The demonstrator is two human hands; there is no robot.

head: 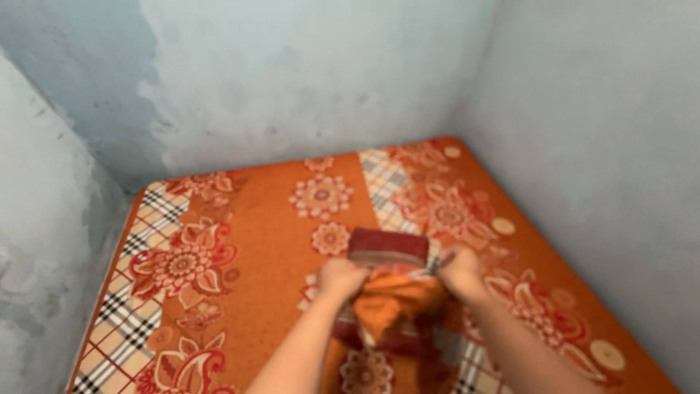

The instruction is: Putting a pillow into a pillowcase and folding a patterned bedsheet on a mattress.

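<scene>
Two hands over the floral mattress point(255, 241): left hand point(340, 279) and right hand point(459, 271) both fisted, forearms converging, gripping one orange-and-maroon cloth point(394, 292) bunched between them.

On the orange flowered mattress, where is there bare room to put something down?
The mattress is bare on its left half, between the left wall and the left hand, and along the far edge by the back wall. It is crowded in the middle, where both hands grip the orange-and-maroon cloth; right hand.
</scene>
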